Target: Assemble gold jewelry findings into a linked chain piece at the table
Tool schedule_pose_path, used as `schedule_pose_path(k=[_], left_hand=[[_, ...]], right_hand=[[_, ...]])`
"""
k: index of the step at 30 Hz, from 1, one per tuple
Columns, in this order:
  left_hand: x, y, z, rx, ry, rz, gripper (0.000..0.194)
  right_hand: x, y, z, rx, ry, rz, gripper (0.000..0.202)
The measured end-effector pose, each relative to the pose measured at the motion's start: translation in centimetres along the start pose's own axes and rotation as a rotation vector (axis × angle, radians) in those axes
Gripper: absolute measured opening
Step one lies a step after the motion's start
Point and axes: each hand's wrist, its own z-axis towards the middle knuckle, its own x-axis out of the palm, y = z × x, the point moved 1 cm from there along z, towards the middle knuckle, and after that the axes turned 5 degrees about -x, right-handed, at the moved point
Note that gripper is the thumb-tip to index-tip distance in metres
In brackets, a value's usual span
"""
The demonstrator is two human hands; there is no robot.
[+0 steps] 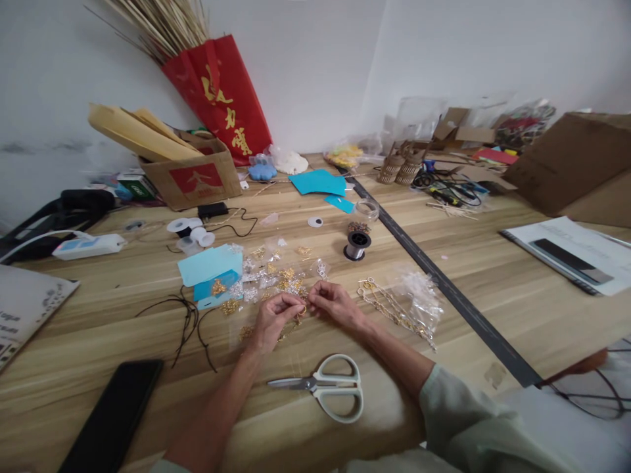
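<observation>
My left hand [276, 316] is closed in a pinch on a small gold beaded strand [298, 320], which hangs near its fingertips. Just to the right, my right hand [335, 303] also pinches, its fingertips almost meeting the left ones; what sits in them is too small to make out. Around and behind the fingers lie small bags of gold and silver findings [286, 279]. White-handled scissors [325, 386] rest in front of the hands. Finished-looking chains [394, 309] lie right of my right hand, beside crumpled clear bags [421, 299].
Behind the hands stand a wire spool [357, 246] and a clear jar [367, 210] of beads. Blue cards [211, 264] and black cords [185, 318] lie to the left, a phone [116, 414] at the front left. A dark strip [419, 256] crosses the table; cardboard boxes [576, 164] stand right.
</observation>
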Motion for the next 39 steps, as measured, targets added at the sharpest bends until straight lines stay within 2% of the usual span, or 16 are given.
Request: schedule_pose_path(k=[5, 10, 22, 39], left_hand=[[0.2, -0.1, 0.0, -0.033, 0.017, 0.072, 0.012], [0.2, 0.0, 0.0, -0.026, 0.033, 0.139, 0.01], [0.0, 0.3, 0.2, -0.04, 0.004, 0.156, 0.013], [0.0, 0.3, 0.2, -0.015, -0.021, 0.141, 0.015]], right_hand=[[0.2, 0.4, -0.2, -0.059, -0.017, -0.018, 0.031], [0.3, 0.2, -0.1, -0.06, -0.005, 0.063, 0.031], [0.0, -0.7, 0.2, 0.12, 0.01, 0.411, 0.028], [-0.1, 0.7, -0.1, 0.086, 0.073, 0.143, 0.029]])
